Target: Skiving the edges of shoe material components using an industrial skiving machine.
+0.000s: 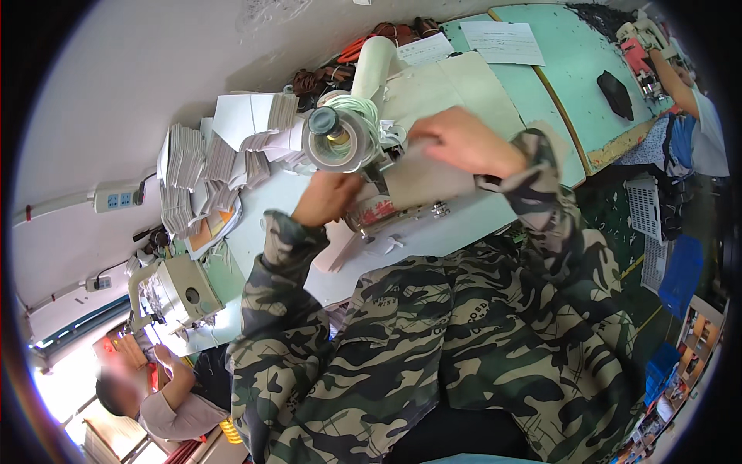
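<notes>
Pale table [456, 233] against a white wall [131, 139]; right of the clear tub [340, 165], the right hand [468, 143] curls blurred fingers over a pale sheet [433, 179], its grip unclear; below the tub, the left hand [327, 199] is curled, its hold hidden; paper stacks [183, 166] stand left of the tub, a white roll [372, 66] behind

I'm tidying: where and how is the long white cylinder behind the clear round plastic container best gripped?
Likely best: grip the white cylinder around its exposed upper part, from the right; the container blocks its lower end, and dark brown bundles crowd its left.
</notes>
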### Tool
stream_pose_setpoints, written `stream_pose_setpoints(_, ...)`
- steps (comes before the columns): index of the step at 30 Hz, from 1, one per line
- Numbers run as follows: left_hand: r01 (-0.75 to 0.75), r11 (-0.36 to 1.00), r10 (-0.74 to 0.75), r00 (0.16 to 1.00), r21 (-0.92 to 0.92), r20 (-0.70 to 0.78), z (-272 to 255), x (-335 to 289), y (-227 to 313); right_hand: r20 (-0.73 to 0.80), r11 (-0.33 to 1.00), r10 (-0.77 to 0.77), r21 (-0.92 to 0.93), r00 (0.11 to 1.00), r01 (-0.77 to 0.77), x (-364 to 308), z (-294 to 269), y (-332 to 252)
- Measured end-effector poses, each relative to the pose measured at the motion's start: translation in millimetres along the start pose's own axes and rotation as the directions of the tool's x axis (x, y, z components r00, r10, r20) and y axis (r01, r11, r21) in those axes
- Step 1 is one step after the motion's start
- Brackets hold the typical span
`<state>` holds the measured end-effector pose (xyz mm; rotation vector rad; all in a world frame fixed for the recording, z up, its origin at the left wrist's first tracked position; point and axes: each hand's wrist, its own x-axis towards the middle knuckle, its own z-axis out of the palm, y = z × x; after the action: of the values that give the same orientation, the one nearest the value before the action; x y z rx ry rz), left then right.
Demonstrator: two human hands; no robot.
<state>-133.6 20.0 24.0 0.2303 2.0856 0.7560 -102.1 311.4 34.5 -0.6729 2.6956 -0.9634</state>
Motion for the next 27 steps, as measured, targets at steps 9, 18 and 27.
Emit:
stream_pose_setpoints(9,0.159,0.68,0.183,0.908,0.716,-0.376,54,-34,-136,-0.445,0.994,0.109,0.049,0.889,-0.097,-55,38,-17)
stream_pose_setpoints(18,0.019,0.669,0.435,0.801,0.743,-0.412,55,-32,-139,-0.178,0.897,0.172,0.435,0.969,-0.079,-63,69,-31)
stream_pose_setpoints(27,-0.077,0.767,0.426,0.804,0.637,-0.415,54,-28,-148,-0.772,0.919,-0.195,0.072,0.605,0.388,25,-24,-111)
